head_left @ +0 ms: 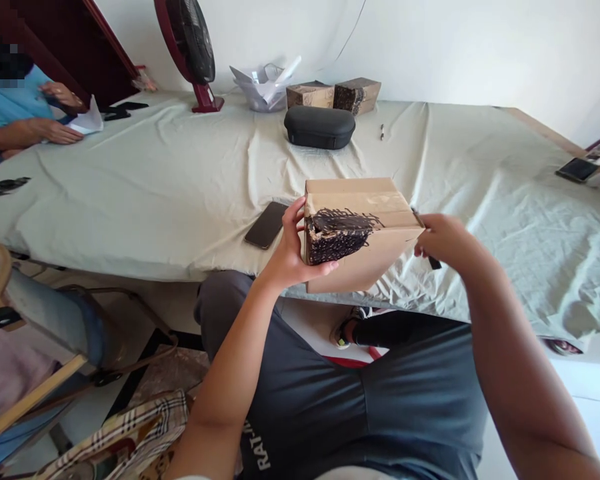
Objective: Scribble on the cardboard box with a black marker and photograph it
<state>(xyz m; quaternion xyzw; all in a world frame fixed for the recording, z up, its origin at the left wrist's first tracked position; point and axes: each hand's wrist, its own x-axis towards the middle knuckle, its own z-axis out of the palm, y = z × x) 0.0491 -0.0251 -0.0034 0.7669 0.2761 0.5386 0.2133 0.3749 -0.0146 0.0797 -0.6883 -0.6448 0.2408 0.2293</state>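
at six o'clock of the cloth-covered table (180,180), the cardboard box (373,235) is gripped at its nine o'clock end by the left hand (296,252), while the right hand (444,241), at three o'clock, grasps a slim dark tool (435,263), its kind unclear. the step in hand appears to be working the box's edge; the next move seems to call for a steady left hold.

on the dark trousers (380,393) of the person, pale letters (264,453) begin with "ra"; the next ones are not clear to read. on the cardboard box (364,235), black marks (337,245) give no readable word.
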